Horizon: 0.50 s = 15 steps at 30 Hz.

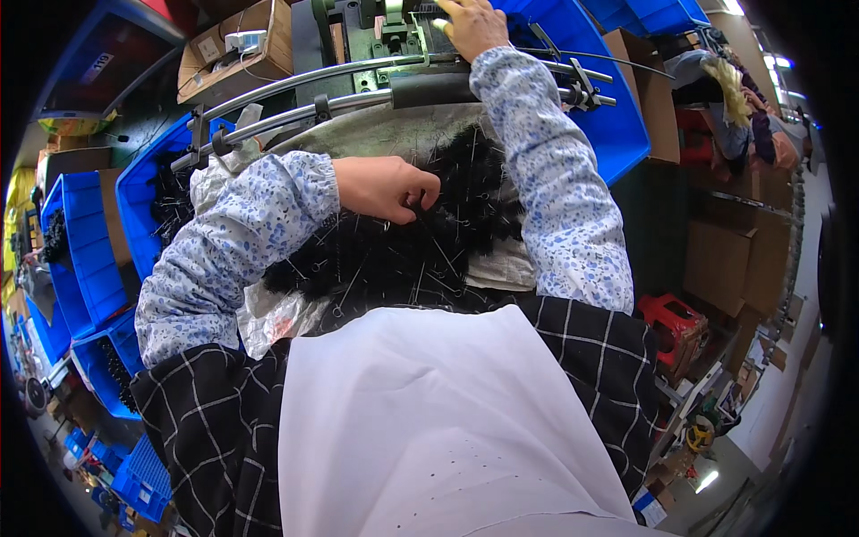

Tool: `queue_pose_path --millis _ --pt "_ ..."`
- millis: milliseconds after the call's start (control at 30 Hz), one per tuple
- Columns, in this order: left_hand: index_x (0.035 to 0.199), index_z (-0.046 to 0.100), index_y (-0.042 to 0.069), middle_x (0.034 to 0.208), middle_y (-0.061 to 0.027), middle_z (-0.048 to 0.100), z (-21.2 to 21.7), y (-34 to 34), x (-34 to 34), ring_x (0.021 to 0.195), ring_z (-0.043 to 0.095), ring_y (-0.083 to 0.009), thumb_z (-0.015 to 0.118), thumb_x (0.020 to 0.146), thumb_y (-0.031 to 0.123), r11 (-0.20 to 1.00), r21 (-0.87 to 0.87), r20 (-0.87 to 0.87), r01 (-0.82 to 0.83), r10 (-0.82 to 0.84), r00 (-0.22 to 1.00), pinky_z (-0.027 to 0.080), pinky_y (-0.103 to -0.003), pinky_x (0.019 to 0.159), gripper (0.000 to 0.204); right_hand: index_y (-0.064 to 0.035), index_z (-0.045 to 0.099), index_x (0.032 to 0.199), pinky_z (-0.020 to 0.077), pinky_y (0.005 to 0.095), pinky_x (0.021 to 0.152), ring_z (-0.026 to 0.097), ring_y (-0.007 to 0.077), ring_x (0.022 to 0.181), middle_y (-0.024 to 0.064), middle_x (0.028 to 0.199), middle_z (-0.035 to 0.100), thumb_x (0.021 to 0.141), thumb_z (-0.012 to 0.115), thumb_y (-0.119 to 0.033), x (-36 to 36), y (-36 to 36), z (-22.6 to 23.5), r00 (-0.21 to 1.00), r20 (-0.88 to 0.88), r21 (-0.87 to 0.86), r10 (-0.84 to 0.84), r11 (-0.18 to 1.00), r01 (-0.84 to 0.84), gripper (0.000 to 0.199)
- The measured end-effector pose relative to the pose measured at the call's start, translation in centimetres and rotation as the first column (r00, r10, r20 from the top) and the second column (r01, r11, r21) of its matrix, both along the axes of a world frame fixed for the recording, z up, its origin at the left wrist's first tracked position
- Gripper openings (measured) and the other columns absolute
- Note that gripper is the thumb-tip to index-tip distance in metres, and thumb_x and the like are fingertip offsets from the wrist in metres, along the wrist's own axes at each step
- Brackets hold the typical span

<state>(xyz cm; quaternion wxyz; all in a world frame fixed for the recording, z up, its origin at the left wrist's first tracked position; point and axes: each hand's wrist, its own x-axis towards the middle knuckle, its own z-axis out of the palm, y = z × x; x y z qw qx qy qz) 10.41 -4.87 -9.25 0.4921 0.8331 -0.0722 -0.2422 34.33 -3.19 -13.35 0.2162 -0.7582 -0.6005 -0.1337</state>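
Observation:
A heap of black bristle brushes (358,255) with thin twisted-wire stems and looped ends lies in front of me on pale sheeting. Over the heap, my left hand (386,188) is closed in a pinch, apparently on the dark end of one wire brush (433,228); the fingertips partly hide it. Farther off, my right hand (474,29) reaches to the metal machine (394,45) at the top edge. Its fingers, with yellow coverings on some tips, are stretched apart beside the machine's head, partly cut off by the picture's edge.
Metal rails (340,85) with a dark padded sleeve (434,89) cross between me and the machine. Blue bins stand on the left (134,201) and right (617,134). A cardboard box (237,54) sits behind the rails. Another person (716,98) is at the far right.

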Motion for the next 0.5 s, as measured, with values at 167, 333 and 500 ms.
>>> queue_pose_path --millis 167,333,500 --pt "0.093 0.053 0.001 0.077 -0.008 0.056 1.6 0.8 -1.0 0.07 0.057 -0.0191 0.059 0.074 0.006 0.993 -0.079 0.017 -0.087 0.088 0.996 0.047 -0.032 0.065 0.021 -0.0147 0.062 0.111 0.0409 0.0435 0.081 0.056 0.0266 0.1 0.0064 0.102 0.063 0.077 0.061 -0.037 1.3 -1.7 -1.3 0.983 0.098 -0.096 -0.156 0.982 0.165 0.041" --pt "0.091 0.052 0.001 0.075 -0.005 0.054 4.3 1.7 -1.5 0.068 0.054 -0.0145 0.059 0.073 0.005 0.982 -0.114 0.07 -0.149 0.157 0.985 0.047 -0.029 0.065 0.02 -0.0132 0.062 0.109 0.0415 0.044 0.079 0.057 0.0258 0.1 0.0068 0.098 0.064 0.075 0.061 -0.031 0.0 -1.0 -2.0 0.992 0.066 -0.038 -0.111 0.993 0.114 0.038" --pt "0.091 0.051 0.001 0.076 -0.0041 0.055 5.1 2.2 -1.4 0.066 0.056 -0.0135 0.06 0.073 0.005 0.982 -0.087 0.116 -0.167 0.176 0.977 0.048 -0.027 0.062 0.02 -0.0108 0.063 0.101 0.0422 0.0442 0.075 0.061 0.026 0.091 0.0077 0.096 0.065 0.074 0.059 -0.029 -3.8 0.8 -0.9 0.989 -0.004 -0.139 -0.147 0.98 0.145 0.033"
